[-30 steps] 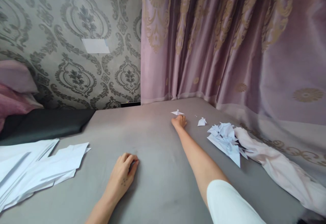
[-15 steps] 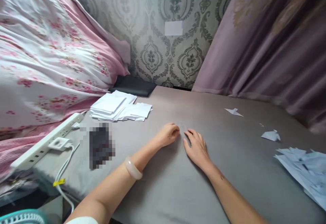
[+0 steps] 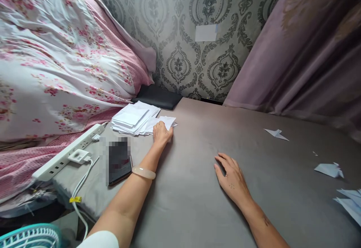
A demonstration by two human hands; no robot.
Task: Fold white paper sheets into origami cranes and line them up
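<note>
My left hand [image 3: 162,132], with a pale bangle [image 3: 143,172] on its arm, has its fingers curled around the near edge of a small white paper sheet [image 3: 169,120]. That sheet belongs to a lower pile just right of a taller stack of white paper [image 3: 131,115]. The fingertips are partly hidden behind the knuckles. Over the grey cover, my right hand [image 3: 231,173] is palm down, open, with thumb and fingers apart and nothing in it.
Folded white paper pieces [image 3: 276,133] [image 3: 329,169] lie to the right, with more folded paper [image 3: 352,203] at the edge. On the left are a power strip [image 3: 70,150], white cables [image 3: 81,182], a dark phone [image 3: 120,163] and a teal fan [image 3: 31,236]. A black pad [image 3: 158,97] lies by the wall.
My left hand has gone left and away from me, from beside my right hand to the paper pile. The right hand stays over the cover, fingers apart. The view has turned slightly left.
</note>
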